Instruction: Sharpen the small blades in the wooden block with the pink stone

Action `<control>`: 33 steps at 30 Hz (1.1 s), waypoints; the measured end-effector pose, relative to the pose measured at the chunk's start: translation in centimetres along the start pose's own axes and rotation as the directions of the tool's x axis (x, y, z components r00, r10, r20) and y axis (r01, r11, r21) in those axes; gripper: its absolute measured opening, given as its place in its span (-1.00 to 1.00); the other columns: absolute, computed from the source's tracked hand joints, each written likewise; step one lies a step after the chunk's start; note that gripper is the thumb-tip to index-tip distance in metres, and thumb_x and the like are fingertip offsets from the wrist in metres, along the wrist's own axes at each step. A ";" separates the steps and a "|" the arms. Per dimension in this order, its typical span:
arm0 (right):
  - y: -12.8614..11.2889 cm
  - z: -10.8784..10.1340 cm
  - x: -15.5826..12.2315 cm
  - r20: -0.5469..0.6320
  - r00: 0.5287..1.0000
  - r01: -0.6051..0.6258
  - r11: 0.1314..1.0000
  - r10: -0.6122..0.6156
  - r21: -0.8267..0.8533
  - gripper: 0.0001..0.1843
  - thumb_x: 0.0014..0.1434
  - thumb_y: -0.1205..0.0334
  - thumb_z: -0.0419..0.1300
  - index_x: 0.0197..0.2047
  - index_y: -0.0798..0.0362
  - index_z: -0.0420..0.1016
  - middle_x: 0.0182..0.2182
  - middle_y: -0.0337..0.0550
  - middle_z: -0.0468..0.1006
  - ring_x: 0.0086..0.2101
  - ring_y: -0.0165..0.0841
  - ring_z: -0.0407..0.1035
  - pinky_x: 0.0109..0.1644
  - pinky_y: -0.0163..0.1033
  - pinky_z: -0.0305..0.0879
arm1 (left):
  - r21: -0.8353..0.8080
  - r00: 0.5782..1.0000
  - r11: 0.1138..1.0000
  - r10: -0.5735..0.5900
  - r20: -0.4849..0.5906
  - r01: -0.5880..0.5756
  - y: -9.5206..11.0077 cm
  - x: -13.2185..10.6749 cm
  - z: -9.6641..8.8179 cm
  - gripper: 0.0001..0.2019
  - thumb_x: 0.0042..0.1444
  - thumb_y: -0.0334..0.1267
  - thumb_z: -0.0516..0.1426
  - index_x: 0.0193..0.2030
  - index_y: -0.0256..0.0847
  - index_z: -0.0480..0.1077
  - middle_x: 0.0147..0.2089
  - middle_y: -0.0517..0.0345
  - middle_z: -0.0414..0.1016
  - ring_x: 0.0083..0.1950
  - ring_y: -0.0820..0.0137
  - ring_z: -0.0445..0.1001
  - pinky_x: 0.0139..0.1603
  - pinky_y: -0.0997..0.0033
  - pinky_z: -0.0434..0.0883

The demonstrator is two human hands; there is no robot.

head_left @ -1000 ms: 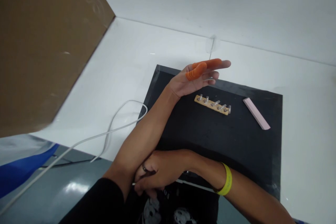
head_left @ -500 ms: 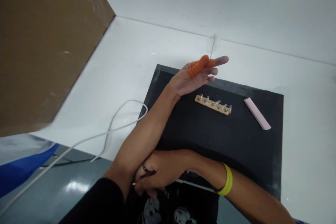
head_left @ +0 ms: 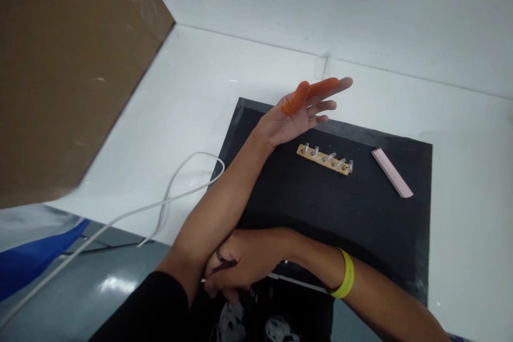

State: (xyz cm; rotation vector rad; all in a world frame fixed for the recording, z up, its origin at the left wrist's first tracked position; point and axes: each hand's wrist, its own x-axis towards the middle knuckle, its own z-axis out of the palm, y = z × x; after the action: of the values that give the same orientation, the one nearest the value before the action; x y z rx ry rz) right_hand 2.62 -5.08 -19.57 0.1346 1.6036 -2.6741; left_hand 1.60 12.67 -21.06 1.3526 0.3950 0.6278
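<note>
My left hand point(head_left: 294, 115) is held above the far edge of the black mat, palm turned toward me and fingers stretched out. Orange finger cots point(head_left: 295, 100) cover its thumb and index finger, and nothing is in the hand. Nearest to it on the mat lies a narrow wooden strip point(head_left: 323, 159) with several small clear pegs on metal fittings. My right hand point(head_left: 244, 259) is curled beside my left forearm near the elbow, at the mat's near edge. Its fingers are closed, with a tiny white tip showing by them; what they hold is hidden.
The black mat point(head_left: 280, 197) lies on a white table point(head_left: 468, 214). A pink bar point(head_left: 391, 172) rests on its right part. A white cable point(head_left: 160, 203) loops left of my left forearm. A brown panel point(head_left: 72, 75) stands at the left, and a white wall point(head_left: 340, 5) behind.
My left index finger has straightened away from the thumb, opening the hand, which earlier had these two fingertips close together. My right hand, the wooden strip and the pink bar stay put.
</note>
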 end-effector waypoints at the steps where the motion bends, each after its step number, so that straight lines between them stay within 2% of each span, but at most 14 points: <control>1: -0.1 0.0 0.0 -0.001 1.000 0.000 1.000 0.000 -0.006 -0.82 0.36 0.33 0.11 -0.32 0.13 0.40 -0.55 -0.36 0.46 -0.58 -0.55 0.31 -0.46 -0.45 0.29 | 0.005 1.000 1.000 0.014 0.017 -0.014 0.0 0.0 -0.1 -0.23 0.16 0.53 -0.28 0.38 0.31 0.14 0.55 0.50 -0.08 0.51 -0.14 0.03 0.31 -0.17 0.34; 5: -0.2 -0.1 -0.1 0.007 1.000 0.023 1.000 -0.023 -0.004 -0.81 0.35 0.33 0.11 -0.34 0.13 0.39 -0.54 -0.35 0.46 -0.58 -0.55 0.31 -0.45 -0.45 0.28 | 0.092 0.997 0.995 0.024 0.073 -0.031 0.0 0.2 -0.4 -0.12 0.04 0.63 -0.36 0.40 0.36 0.10 0.55 0.55 -0.08 0.51 -0.14 0.03 0.32 -0.12 0.35; 8: -0.1 -0.1 -0.1 -0.003 1.000 0.027 1.000 -0.027 0.003 -0.82 0.35 0.32 0.11 -0.32 0.13 0.40 -0.55 -0.34 0.47 -0.57 -0.54 0.31 -0.45 -0.44 0.29 | 0.204 0.997 0.978 -0.053 0.060 0.040 0.0 0.3 -0.7 -0.07 0.01 0.64 -0.43 0.44 0.38 -0.01 0.57 0.55 -0.16 0.51 -0.15 0.02 0.30 -0.10 0.38; 11: 0.1 0.0 0.0 -0.007 1.000 0.026 1.000 -0.026 0.001 -0.84 0.35 0.32 0.12 -0.31 0.13 0.41 -0.54 -0.34 0.47 -0.57 -0.53 0.32 -0.45 -0.45 0.29 | 0.258 0.997 0.965 -0.063 0.047 0.049 0.0 0.2 -0.7 -0.08 0.02 0.63 -0.44 0.45 0.38 -0.06 0.57 0.54 -0.18 0.50 -0.14 0.05 0.27 -0.09 0.40; 18: -0.1 0.0 0.0 -0.008 1.000 0.022 1.000 -0.022 0.007 -0.79 0.36 0.33 0.10 -0.35 0.14 0.38 -0.54 -0.33 0.44 -0.58 -0.55 0.30 -0.45 -0.46 0.28 | 0.181 0.994 0.979 0.075 0.081 -0.089 0.6 -0.2 -0.4 -0.25 0.23 0.47 -0.35 0.43 0.26 0.04 0.50 0.42 0.09 0.46 -0.03 0.17 0.29 -0.08 0.38; 21: -0.2 0.1 -0.1 -0.011 0.999 0.040 0.999 -0.041 -0.028 -0.80 0.36 0.34 0.09 -0.34 0.15 0.39 -0.55 -0.33 0.44 -0.57 -0.54 0.30 -0.43 -0.46 0.28 | 0.131 0.993 0.985 0.114 0.020 -0.116 0.5 -0.2 0.1 -0.32 0.31 0.37 -0.32 0.40 0.17 0.13 0.48 0.37 0.16 0.46 0.04 0.19 0.32 -0.06 0.35; 23: -0.2 0.1 -0.1 -0.024 0.998 0.060 0.997 -0.061 -0.054 -0.82 0.36 0.33 0.09 -0.31 0.14 0.40 -0.55 -0.33 0.46 -0.57 -0.53 0.30 -0.43 -0.45 0.28 | 0.117 0.993 0.988 0.104 -0.053 -0.097 0.2 -0.2 0.6 -0.37 0.33 0.31 -0.25 0.35 0.10 0.22 0.45 0.32 0.22 0.46 0.06 0.20 0.33 -0.05 0.35; 27: 0.0 0.4 -0.2 -0.044 0.997 0.062 0.993 -0.066 -0.097 -0.83 0.36 0.30 0.09 -0.29 0.13 0.41 -0.56 -0.34 0.47 -0.58 -0.52 0.29 -0.45 -0.44 0.27 | 0.147 0.981 0.985 0.115 -0.156 -0.092 -0.4 -0.1 1.8 -0.54 0.25 0.17 0.05 0.11 -0.02 0.46 0.36 0.19 0.35 0.43 0.08 0.25 0.35 0.00 0.33; 30: -0.1 0.6 -0.1 -0.067 0.996 0.044 0.987 -0.055 -0.153 -0.84 0.36 0.31 0.11 -0.30 0.12 0.40 -0.55 -0.34 0.48 -0.57 -0.51 0.30 -0.44 -0.43 0.26 | 0.295 0.979 0.952 0.132 -0.157 -0.081 -0.3 -0.1 2.6 -0.65 0.17 0.07 0.20 -0.03 -0.08 0.55 0.36 0.08 0.34 0.39 0.08 0.27 0.37 0.00 0.29; 33: -0.3 0.8 0.0 -0.086 0.994 0.042 0.971 -0.064 -0.235 -0.79 0.36 0.32 0.12 -0.36 0.13 0.39 -0.55 -0.32 0.49 -0.52 -0.51 0.32 -0.38 -0.43 0.26 | 0.526 0.986 0.847 0.145 -0.087 -0.078 0.1 -0.3 3.1 -0.73 0.13 -0.02 0.28 -0.09 -0.07 0.58 0.34 0.08 0.35 0.42 0.12 0.18 0.44 -0.01 0.16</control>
State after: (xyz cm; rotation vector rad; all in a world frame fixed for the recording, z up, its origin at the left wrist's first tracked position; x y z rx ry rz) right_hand 2.58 -5.67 -18.89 0.2170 1.9606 -2.5262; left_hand 3.23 10.06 -20.36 1.8738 0.6225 0.7352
